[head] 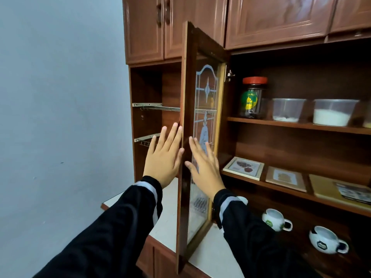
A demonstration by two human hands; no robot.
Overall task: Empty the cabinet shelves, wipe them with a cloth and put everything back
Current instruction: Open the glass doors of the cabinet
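The cabinet's glass-paned door (202, 109) stands open, edge-on towards me. My left hand (163, 157) is raised flat on the door's left side, fingers straight, fingertips at its wooden edge. My right hand (203, 167) is spread flat on the right side, in front of the patterned glass. Neither holds anything. The top shelf (297, 125) carries a red-lidded jar (252, 98) and two clear plastic tubs (288, 112) (333, 114), one with white powder. On the middle shelf (267, 186) lie framed pictures (244, 167) (285, 178). Two round mugs (276, 219) (326, 239) sit below.
A white counter (170, 217) runs under the cabinet, with a sharp corner at the left. The left compartment (152, 121) holds two metal racks. Closed wooden doors (277, 19) are overhead. A bare blue wall (60, 117) fills the left.
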